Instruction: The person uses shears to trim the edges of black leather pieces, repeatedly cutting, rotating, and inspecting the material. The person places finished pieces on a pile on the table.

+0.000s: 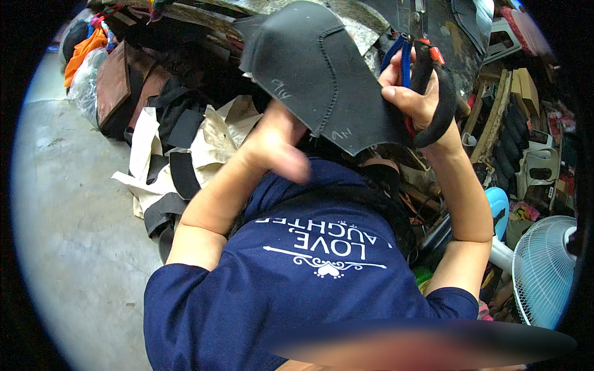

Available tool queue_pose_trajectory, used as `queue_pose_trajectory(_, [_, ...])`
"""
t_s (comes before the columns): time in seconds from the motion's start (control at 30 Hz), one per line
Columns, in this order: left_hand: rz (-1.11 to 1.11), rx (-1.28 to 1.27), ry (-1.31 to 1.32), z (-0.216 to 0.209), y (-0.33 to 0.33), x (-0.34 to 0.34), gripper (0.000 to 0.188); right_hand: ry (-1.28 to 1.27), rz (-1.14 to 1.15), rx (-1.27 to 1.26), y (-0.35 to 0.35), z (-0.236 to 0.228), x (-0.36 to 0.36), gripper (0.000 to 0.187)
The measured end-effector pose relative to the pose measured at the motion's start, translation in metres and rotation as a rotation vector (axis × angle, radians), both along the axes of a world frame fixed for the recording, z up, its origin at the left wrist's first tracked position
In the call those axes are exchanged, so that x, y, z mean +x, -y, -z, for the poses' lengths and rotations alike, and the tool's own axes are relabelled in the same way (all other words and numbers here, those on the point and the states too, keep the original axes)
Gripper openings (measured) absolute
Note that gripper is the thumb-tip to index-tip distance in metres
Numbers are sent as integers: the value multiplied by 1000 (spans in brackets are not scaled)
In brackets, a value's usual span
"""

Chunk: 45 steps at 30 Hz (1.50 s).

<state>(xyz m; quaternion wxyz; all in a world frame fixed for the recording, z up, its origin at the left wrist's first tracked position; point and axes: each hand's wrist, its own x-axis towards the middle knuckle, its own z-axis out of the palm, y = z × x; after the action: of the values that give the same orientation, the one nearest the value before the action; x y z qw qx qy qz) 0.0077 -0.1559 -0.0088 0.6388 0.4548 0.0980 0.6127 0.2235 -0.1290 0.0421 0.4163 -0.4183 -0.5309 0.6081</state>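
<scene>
A black leather-like piece (297,68), with a curved stitched seam and pale hand-drawn marks, is raised in front of me. My left hand (278,139) is at its near-left edge. The thumb is stretched out and motion-blurred; its fingers go out of sight behind the piece. My right hand (417,93) is closed at the piece's right side, around a tool with thick black looped handles that looks like scissors (442,114). Red parts show near the loops. Blue handles (405,62) of a second tool stand by its fingers.
Cream and black fabric scraps (216,139) are piled at the left, beside brown boards (117,86) and a clear plastic bag (90,83). A fan (544,266) stands near my right elbow. Cluttered shelving (495,117) lines the right; grey floor (74,222) lies left.
</scene>
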Motion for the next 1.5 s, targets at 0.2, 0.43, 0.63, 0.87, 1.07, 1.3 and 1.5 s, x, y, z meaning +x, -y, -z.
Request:
queue_pose_trajectory(0.2, [-444, -146, -450, -14, 26, 3, 22, 92, 10, 111, 2, -4, -26, 42])
queue_pose_trajectory(0.43, [-325, -64, -293, -18, 33, 0, 39, 114, 12, 100, 8, -3, -39, 45])
queue_pose_trajectory(0.63, [-482, -216, -334, -24, 19, -24, 19, 164, -276, 104, 15, -5, -47, 49])
queue_pose_trajectory(0.87, [-344, -243, -380, -44, 17, -99, 25, 414, -509, -60, 12, -14, -19, 92])
queue_pose_trajectory(1.07, [-241, -346, -340, -46, 15, -122, 32, 503, -639, -89, 6, -24, -25, 87])
queue_pose_trajectory(1.3, [-140, -473, -319, -49, 18, -134, 31, 496, -614, 27, 3, -19, -32, 94])
queue_pose_trajectory(1.5, [-79, -416, -199, -42, 12, -135, 31, 513, -718, -20, -7, -18, -24, 74])
